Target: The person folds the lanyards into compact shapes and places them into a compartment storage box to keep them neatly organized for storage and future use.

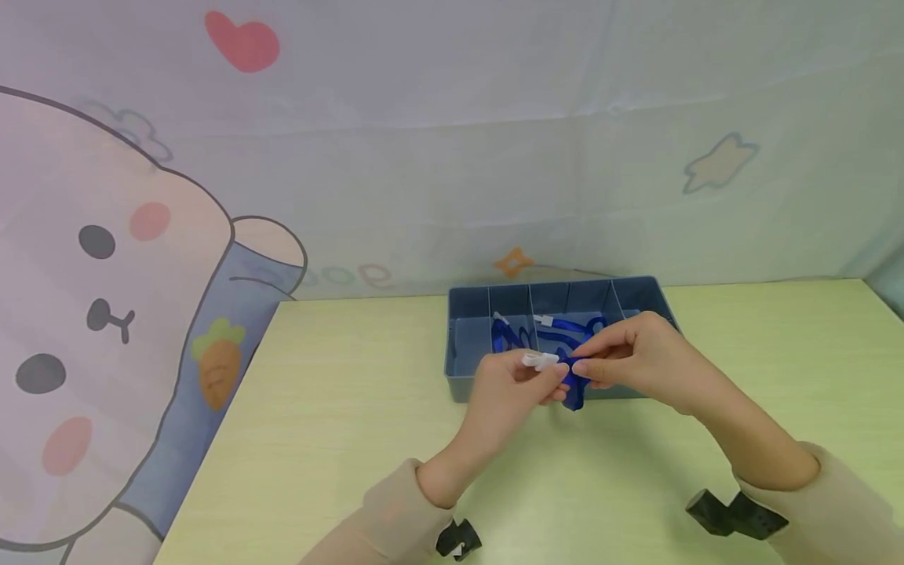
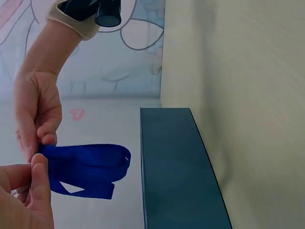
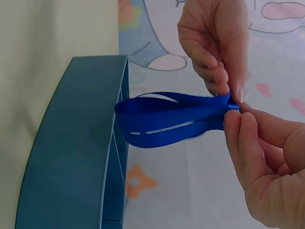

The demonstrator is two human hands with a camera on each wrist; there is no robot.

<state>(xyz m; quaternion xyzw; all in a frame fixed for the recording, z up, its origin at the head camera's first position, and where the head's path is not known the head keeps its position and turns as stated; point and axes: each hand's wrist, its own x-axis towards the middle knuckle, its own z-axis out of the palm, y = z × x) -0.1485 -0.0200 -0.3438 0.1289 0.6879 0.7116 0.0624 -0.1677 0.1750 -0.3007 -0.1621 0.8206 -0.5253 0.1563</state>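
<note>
A folded blue ribbon strap [image 1: 575,394], which looks like a lanyard, is held in the air just in front of the tray. My left hand [image 1: 503,392] pinches its gathered top between thumb and fingers, where a white plastic-looking end [image 1: 540,360] sticks out. From the other side, my right hand [image 1: 646,362] pinches the same gathered spot, its fingertips close to the left ones. Loops of the ribbon [image 3: 167,119] hang below both hands in the right wrist view. In the left wrist view, a cut ribbon end [image 2: 102,192] hangs beside the loops.
Behind the hands stands a blue-grey divided tray [image 1: 462,388]. Inside lie more blue straps [image 1: 561,337] with white ends, partly hidden by the hands. The pale table [image 1: 339,439] meets a printed cloth backdrop [image 1: 424,188]. Black wrist devices [image 1: 734,514] sit on both sleeves.
</note>
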